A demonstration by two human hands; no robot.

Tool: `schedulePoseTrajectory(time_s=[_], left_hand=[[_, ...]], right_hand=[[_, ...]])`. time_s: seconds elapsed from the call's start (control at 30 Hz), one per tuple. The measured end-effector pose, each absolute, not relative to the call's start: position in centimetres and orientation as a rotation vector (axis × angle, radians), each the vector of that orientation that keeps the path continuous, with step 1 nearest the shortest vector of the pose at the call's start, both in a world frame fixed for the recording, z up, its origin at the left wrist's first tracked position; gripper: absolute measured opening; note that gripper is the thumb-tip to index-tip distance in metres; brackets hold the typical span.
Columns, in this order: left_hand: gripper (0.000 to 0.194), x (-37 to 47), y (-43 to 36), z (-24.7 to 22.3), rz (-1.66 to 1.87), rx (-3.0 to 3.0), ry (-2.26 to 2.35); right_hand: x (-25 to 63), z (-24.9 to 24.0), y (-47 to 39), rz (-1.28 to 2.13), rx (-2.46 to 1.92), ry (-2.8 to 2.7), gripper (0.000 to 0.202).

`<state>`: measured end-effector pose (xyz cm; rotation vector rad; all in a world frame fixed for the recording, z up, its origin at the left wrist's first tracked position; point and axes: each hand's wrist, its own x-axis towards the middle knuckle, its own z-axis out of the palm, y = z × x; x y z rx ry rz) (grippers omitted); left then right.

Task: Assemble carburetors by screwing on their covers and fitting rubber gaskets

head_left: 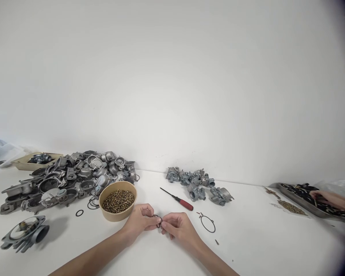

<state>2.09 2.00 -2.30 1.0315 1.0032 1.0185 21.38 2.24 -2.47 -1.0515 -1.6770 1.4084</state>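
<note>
Close together at the front middle of the table, my left hand (139, 221) and my right hand (178, 228) both pinch a thin black rubber ring (158, 221), which the fingertips partly cover. Just left of my left hand stands a round tan tub (117, 217) filled with small brass-coloured screws (118, 201). A screwdriver (185, 204) with a red handle and dark shaft lies beyond my right hand. To the right of that hand a larger black rubber ring (208, 224) rests on the white table, with tiny dark bits beside it.
Grey metal bowl-shaped castings (86, 172) are heaped at the left. A carburetor body (24, 232) sits at the front left, and several more (197, 191) stand near the wall. At far right, another person's hand (330, 198) reaches into a metal tray (313, 206) of dark parts.
</note>
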Motion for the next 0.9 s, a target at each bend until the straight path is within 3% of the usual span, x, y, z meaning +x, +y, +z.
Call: schedulePoseTrajectory(time_s=[0.33,0.9], left_hand=[[0.049,2.7,1.7,-2.5,1.094,0.978,1.027],[0.044,1.7,1.9,-1.6,1.030,1.041,0.954]], right_hand=[[20.9,-3.1,2.3,1.243,-1.083,-1.652,0.025],[21.5,-3.1,3.1,1.491,-1.041,-1.530,0.036]])
